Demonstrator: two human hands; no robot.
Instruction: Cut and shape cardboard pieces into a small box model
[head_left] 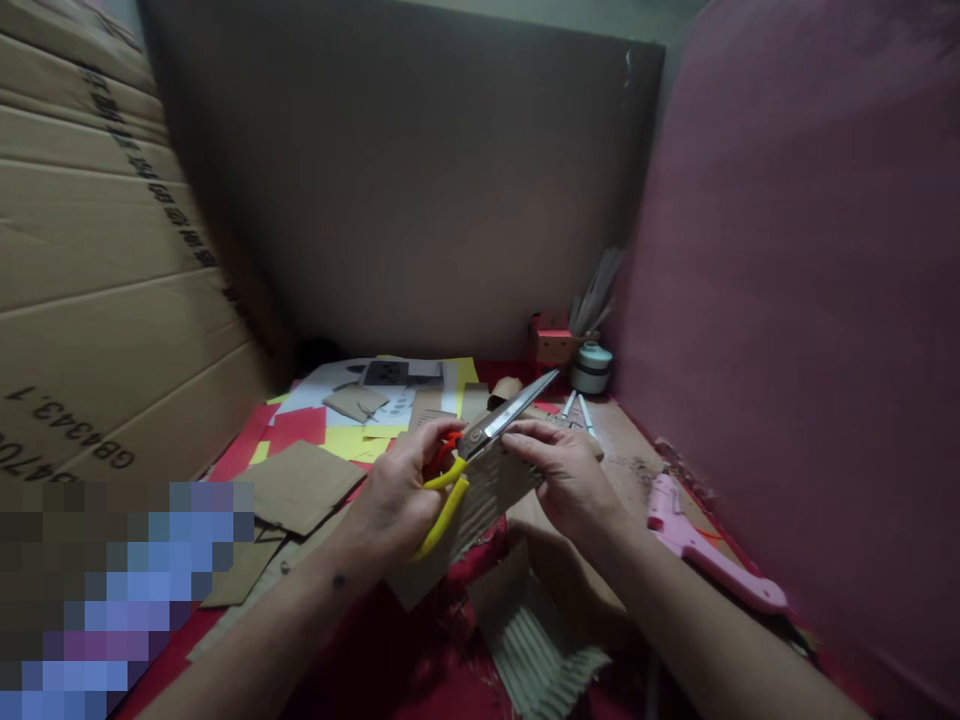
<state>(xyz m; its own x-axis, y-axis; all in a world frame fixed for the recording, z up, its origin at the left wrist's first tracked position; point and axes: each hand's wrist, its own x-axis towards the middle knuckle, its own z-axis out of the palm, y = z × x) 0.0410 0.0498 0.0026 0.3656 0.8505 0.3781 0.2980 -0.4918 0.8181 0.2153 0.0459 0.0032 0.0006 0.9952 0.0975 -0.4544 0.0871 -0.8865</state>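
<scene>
In the head view, my left hand (397, 485) is closed around the red and yellow handles of a pair of scissors (514, 408). The blades point up and to the right, looking nearly closed. Just below them is a piece of corrugated cardboard (487, 495), tilted, its ribbed side showing. Fingers of my right hand (570, 475) pinch that cardboard near its upper right edge, close to the blades. Whether the left fingers also touch the cardboard is hidden. Beneath my hands lies a torn ribbed cardboard scrap (536, 630) on the red cloth (397, 650).
To the right lies a pink glue gun (712, 560). Flat cardboard pieces (300, 485) and red paper (296, 427) are at the left. At the back stand a small red-topped box figure (553, 342) and a pale jar (591, 370). Tall panels, including a printed carton (112, 230), surround the workspace.
</scene>
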